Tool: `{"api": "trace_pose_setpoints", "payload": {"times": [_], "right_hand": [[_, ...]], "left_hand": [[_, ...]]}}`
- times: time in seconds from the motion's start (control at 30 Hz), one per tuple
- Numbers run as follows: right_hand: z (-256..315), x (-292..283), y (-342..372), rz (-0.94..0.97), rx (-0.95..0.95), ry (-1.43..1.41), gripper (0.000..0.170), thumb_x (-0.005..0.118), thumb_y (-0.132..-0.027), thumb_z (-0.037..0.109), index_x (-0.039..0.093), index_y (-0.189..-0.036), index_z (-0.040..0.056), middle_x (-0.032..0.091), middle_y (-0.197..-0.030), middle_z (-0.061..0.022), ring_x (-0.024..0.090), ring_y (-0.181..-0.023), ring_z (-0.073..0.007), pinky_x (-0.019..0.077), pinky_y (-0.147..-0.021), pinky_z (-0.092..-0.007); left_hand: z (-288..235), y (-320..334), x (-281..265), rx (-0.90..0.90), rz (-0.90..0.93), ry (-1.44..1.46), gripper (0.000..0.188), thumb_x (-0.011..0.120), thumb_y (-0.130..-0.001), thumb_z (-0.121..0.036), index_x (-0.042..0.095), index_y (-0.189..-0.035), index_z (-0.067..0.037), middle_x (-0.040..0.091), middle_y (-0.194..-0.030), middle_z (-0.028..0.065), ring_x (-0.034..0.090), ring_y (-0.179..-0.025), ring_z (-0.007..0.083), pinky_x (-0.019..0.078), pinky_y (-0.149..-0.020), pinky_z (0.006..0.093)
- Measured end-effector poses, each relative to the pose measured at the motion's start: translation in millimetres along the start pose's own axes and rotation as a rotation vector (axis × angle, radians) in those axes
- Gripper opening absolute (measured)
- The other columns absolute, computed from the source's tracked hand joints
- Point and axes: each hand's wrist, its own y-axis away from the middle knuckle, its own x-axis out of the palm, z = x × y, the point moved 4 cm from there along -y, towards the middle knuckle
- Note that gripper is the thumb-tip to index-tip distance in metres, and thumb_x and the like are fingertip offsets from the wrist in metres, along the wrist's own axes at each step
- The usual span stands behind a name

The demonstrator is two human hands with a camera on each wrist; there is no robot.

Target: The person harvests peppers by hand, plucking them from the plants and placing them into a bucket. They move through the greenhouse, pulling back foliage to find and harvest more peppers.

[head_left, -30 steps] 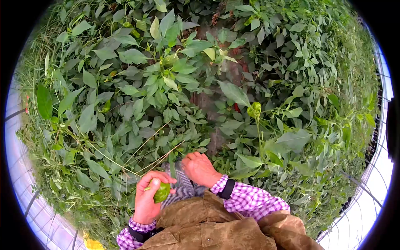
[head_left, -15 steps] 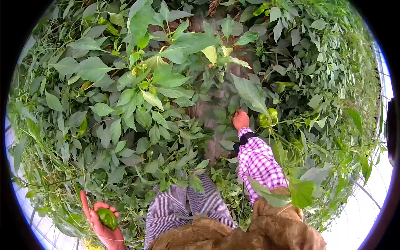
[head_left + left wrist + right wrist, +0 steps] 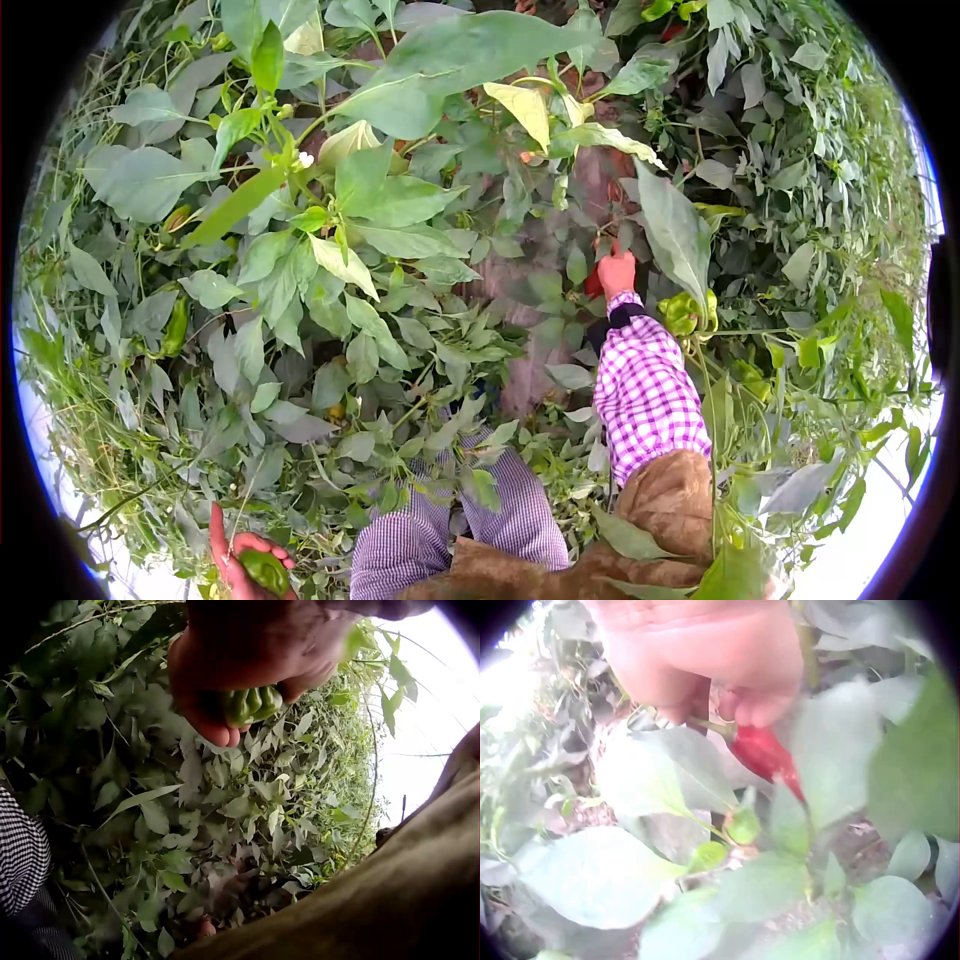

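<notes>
My right hand (image 3: 618,274) reaches into the plants, right of the middle in the head view, beside a red pepper (image 3: 594,282). In the right wrist view the hand (image 3: 705,660) has its thumb and fingers at the green stem of the red pepper (image 3: 763,756), which hangs tip down among leaves. At the lower left my left hand (image 3: 240,568) holds a green pepper (image 3: 264,571) against the palm, one finger sticking out straight. The left wrist view shows the fingers of that hand (image 3: 255,652) curled round the green pepper (image 3: 252,705).
Leafy pepper plants surround both arms. Yellow-green peppers (image 3: 682,313) hang right beside the right wrist. Large leaves (image 3: 440,75) stick up at the top, and a strip of bare ground (image 3: 530,370) runs between the rows. A thin stem (image 3: 708,420) crosses near the right sleeve.
My right hand has moved forward and right from near my lap to the red pepper. The left hand, with the green pepper, has moved down and left to the lower edge of view.
</notes>
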Motion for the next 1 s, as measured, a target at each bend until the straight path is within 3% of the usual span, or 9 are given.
{"api": "trace_pose_setpoints", "payload": {"times": [0.07,0.17,0.2,0.27,0.33,0.43,0.57,0.9,1.0], "right_hand": [[5.1,-28.3,4.5,-0.032,-0.056,-0.106,0.02,0.055,-0.079,0.007,0.068,-0.094,0.0022,0.067,-0.08,-0.0128,0.06,-0.065,-0.023,0.0415,-0.066,-0.0398],[19.6,-111.8,2.3,0.323,0.708,-1.387,0.025,0.054,-0.094,0.021,0.064,-0.109,0.004,0.065,-0.108,-0.009,0.061,-0.09,-0.0172,0.0448,-0.079,-0.031],[72.1,-229.4,-26.5,0.606,0.064,-0.69,0.031,0.056,-0.092,0.019,0.055,-0.119,0.0029,0.062,-0.113,-0.0099,0.06,-0.097,-0.0183,0.045,-0.085,-0.0294],[44.7,-195.9,7.7,0.34,0.589,-2.196,0.034,0.055,-0.092,0.016,0.049,-0.123,0.0027,0.06,-0.114,-0.0106,0.058,-0.099,-0.0189,0.0457,-0.085,-0.0279],[37.5,-239.0,7.8,0.324,0.452,-1.839,0.023,0.051,-0.093,0.013,0.05,-0.113,0.0034,0.06,-0.095,-0.0077,0.058,-0.087,-0.0201,0.0467,-0.084,-0.0318],[13.8,-259.0,3.4,0.14,1.004,-2.104,0.017,0.05,-0.093,0.025,0.053,-0.086,0.0098,0.056,-0.08,-0.0021,0.055,-0.074,-0.0165,0.0461,-0.075,-0.0262],[11.3,-308.2,-9.0,0.2,0.885,-2.288,0.019,0.041,-0.097,0.022,0.046,-0.083,0.0102,0.048,-0.063,0.0,0.055,-0.064,-0.0204,0.0487,-0.073,-0.0446],[66.1,-380.2,28.8,0.128,1.233,-2.508,0.023,0.048,-0.094,0.02,0.044,-0.074,0.0095,0.043,-0.06,-0.0009,0.05,-0.06,-0.0196,0.0489,-0.077,-0.0442],[87.7,-387.7,50.2,0.156,0.883,-2.688,0.021,0.043,-0.098,0.022,0.051,-0.084,0.0075,0.053,-0.072,-0.0045,0.055,-0.075,-0.0223,0.0466,-0.086,-0.0429]], "left_hand": [[5.8,-2.0,9.5,0.126,-0.021,-0.047,0.062,0.043,-0.098,-0.039,0.021,-0.148,-0.008,0.053,-0.082,0.0022,0.054,-0.066,0.0109,0.0463,-0.053,0.0215],[-2.5,9.5,24.0,0.096,-0.04,0.014,0.063,0.043,-0.098,-0.039,0.022,-0.147,-0.006,0.054,-0.081,0.0025,0.056,-0.066,0.0117,0.0473,-0.053,0.022],[-1.9,12.9,23.6,0.09,-0.014,0.03,0.062,0.043,-0.098,-0.039,0.022,-0.146,-0.005,0.054,-0.082,0.0026,0.056,-0.066,0.012,0.0477,-0.053,0.0224],[1.1,17.2,23.0,0.065,0.109,0.094,0.057,0.042,-0.099,-0.037,0.029,-0.143,-0.004,0.054,-0.083,0.003,0.057,-0.067,0.0134,0.0493,-0.055,0.0248],[1.5,24.0,26.3,0.001,0.14,0.119,0.058,0.045,-0.097,-0.041,0.036,-0.137,0.001,0.053,-0.081,0.0061,0.056,-0.066,0.0169,0.0503,-0.056,0.0298],[-4.5,39.8,35.3,-0.036,0.226,0.117,0.046,0.048,-0.096,-0.035,0.049,-0.124,0.001,0.058,-0.083,0.0092,0.06,-0.069,0.0192,0.052,-0.057,0.0307],[-18.7,56.2,42.7,-0.014,0.324,0.147,0.04,0.049,-0.097,-0.033,0.052,-0.118,0.001,0.059,-0.084,0.0098,0.061,-0.07,0.0198,0.0525,-0.058,0.0311],[-43.1,84.8,56.8,-0.039,0.48,0.101,0.035,0.047,-0.098,-0.03,0.055,-0.114,0.001,0.059,-0.086,0.0097,0.062,-0.073,0.0199,0.0524,-0.062,0.0317],[-51.5,94.5,60.2,-0.043,0.521,0.116,0.035,0.049,-0.097,-0.029,0.056,-0.112,0.001,0.06,-0.086,0.0101,0.062,-0.073,0.02,0.0526,-0.063,0.0318]]}}
